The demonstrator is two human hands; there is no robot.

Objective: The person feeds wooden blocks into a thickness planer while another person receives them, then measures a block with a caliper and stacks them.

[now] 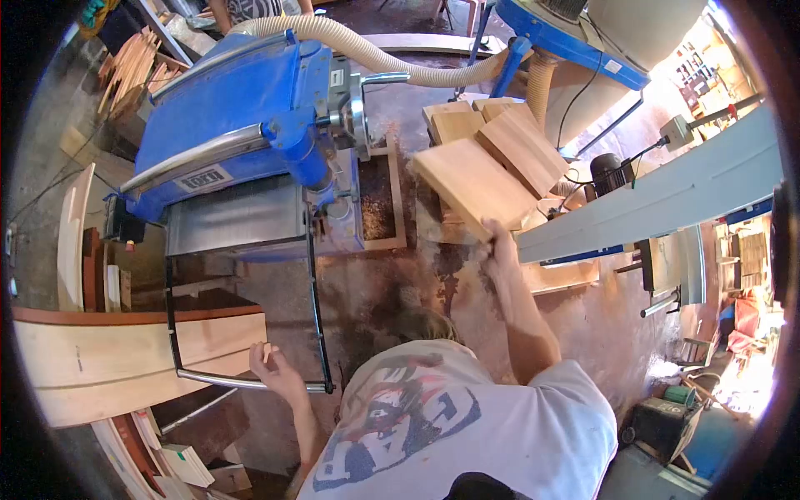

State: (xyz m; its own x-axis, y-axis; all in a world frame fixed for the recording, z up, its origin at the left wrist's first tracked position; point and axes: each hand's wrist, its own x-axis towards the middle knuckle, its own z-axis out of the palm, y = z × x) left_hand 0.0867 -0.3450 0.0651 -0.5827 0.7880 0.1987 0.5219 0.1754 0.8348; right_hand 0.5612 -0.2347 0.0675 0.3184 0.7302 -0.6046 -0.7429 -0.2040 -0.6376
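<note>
My right hand (498,247) is closed on the near corner of a pale wooden board (477,185). The board tilts over a stack of similar wood blocks (525,146), overlapping them. My left hand (280,372) hovers by the chrome roller (250,382) at the end of a black metal frame. Its fingers are loosely bent and apart, with nothing clearly visible in them. That frame extends from the metal bed (237,218) of a blue thickness planer (229,108).
A ribbed hose (367,60) runs from the planer toward a blue-framed dust collector (575,37). Wood shavings (377,212) lie beside the planer. A long grey machine table (667,187) crosses the right side. Large pale panels (125,362) stand at left. Another person's arm (221,15) shows behind the planer.
</note>
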